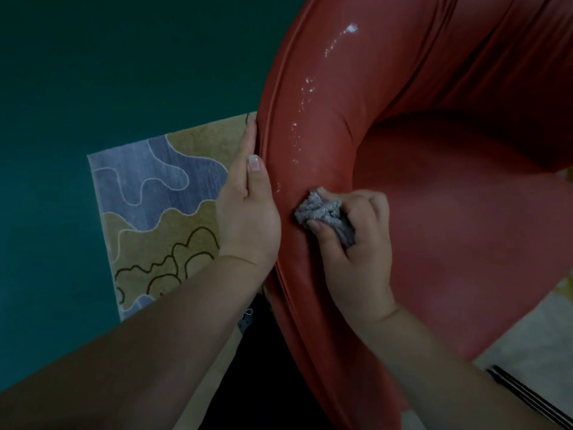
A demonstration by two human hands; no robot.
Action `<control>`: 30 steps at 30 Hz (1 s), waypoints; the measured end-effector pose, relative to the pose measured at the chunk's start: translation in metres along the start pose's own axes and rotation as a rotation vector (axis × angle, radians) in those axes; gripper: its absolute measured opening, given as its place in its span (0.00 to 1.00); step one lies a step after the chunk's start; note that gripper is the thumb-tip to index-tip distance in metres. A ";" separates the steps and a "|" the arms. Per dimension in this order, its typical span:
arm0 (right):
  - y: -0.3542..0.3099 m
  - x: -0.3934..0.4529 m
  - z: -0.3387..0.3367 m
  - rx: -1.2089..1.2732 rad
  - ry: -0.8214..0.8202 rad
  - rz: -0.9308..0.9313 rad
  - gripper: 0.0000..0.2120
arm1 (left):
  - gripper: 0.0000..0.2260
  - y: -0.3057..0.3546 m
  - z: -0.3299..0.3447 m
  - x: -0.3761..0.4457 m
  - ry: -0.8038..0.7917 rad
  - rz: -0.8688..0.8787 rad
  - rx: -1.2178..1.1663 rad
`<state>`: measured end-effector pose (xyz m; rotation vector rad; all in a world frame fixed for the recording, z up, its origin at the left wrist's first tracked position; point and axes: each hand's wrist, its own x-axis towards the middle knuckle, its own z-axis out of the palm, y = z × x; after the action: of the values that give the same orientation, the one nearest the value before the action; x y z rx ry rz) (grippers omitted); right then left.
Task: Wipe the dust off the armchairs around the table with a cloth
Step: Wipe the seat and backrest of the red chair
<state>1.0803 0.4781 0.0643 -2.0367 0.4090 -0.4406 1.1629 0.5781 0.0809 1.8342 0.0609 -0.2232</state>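
A red leather armchair [449, 197] fills the right of the view, seen from above, its curved backrest and arm wrapping round the seat. A trail of white specks runs down the inner face of the arm. My right hand [356, 243] grips a bunched grey cloth [322, 212] and presses it against the inside of the arm, just below the specks. My left hand [248, 200] lies against the outer edge of the same arm, fingers straight along the outside and thumb on the top seam.
A patterned rug [161, 212] in beige and blue lies on the dark green floor [93, 88] to the left of the chair. A dark striped object [527, 395] shows at the bottom right, on pale flooring.
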 end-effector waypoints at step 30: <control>-0.016 0.060 0.014 -0.169 -0.063 -0.217 0.15 | 0.14 -0.003 0.003 0.001 0.036 -0.035 -0.224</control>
<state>1.1414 0.4688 0.0797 -2.2644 0.1914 -0.4851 1.1632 0.5763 0.0769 1.6148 0.1374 -0.1996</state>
